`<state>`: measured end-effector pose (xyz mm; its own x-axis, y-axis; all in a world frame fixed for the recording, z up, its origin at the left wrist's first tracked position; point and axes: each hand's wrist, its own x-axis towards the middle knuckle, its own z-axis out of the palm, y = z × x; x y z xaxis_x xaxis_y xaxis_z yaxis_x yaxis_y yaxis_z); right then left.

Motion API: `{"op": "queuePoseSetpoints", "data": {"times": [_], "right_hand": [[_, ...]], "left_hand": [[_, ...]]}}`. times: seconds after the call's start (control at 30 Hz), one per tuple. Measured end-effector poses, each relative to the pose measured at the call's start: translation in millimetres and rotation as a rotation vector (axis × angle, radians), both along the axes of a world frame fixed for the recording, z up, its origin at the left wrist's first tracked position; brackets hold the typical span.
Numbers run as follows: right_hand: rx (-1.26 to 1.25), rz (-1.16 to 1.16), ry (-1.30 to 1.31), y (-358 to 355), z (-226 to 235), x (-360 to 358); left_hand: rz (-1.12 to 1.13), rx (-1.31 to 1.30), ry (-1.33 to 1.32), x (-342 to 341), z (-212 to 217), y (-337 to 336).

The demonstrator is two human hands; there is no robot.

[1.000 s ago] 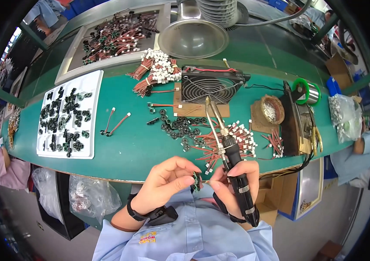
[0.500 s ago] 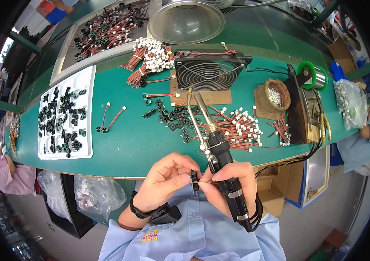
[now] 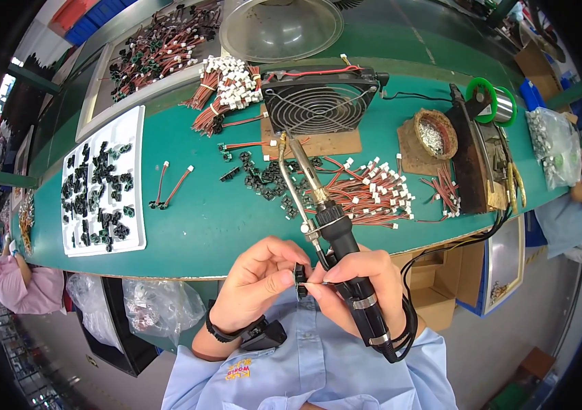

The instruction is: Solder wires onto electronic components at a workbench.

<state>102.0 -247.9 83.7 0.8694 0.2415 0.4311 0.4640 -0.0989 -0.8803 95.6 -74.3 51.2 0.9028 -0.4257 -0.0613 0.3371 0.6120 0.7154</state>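
Note:
Close in front of my shirt, my left hand [image 3: 253, 283] pinches a small black part with a green circuit board [image 3: 300, 279] between thumb and fingers. My right hand [image 3: 376, 290] is wrapped round a black soldering iron [image 3: 337, 229] with a thin metal tube alongside it. The iron slants up and left, its tip above the bench near the fan. The right thumb and forefinger also meet at the board's edge, on what looks like a thin wire end. Beyond the hands lie loose black parts [image 3: 267, 181] and a heap of red-and-black wire leads with white connectors [image 3: 373, 195].
A black fan [image 3: 318, 102] stands at the back. To its right are a tip-cleaning pot [image 3: 434, 133] and a solder spool [image 3: 503, 107]. A white tray [image 3: 137, 137] of black parts lies left, bundled leads [image 3: 226, 89] behind. Cables [image 3: 441, 249] hang at the bench's right front.
The view has shifted slightly. Both hands keep their grips, with the black part turned a little and the soldering iron still pointing up and left.

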Motion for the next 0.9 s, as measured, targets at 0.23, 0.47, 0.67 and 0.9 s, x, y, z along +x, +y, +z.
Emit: {"op": "queuePoseSetpoints", "data": {"times": [0.23,0.47,0.67,0.9], "right_hand": [[-0.003,-0.011,-0.017,-0.9,-1.0,1.0],[-0.012,-0.018,-0.036,-2.3,-1.6,2.5],[-0.016,-0.039,-0.026,-2.9,-0.5,2.6],[0.117,-0.044,0.129,-3.5,-3.2,0.1]], "left_hand": [[0.001,0.015,0.01,-0.4,-1.6,-0.8],[-0.001,0.015,-0.006,0.6,-1.9,-2.2],[0.006,0.031,0.0,0.1,-0.5,-2.1],[-0.027,0.125,-0.077,2.1,0.3,3.8]]}}
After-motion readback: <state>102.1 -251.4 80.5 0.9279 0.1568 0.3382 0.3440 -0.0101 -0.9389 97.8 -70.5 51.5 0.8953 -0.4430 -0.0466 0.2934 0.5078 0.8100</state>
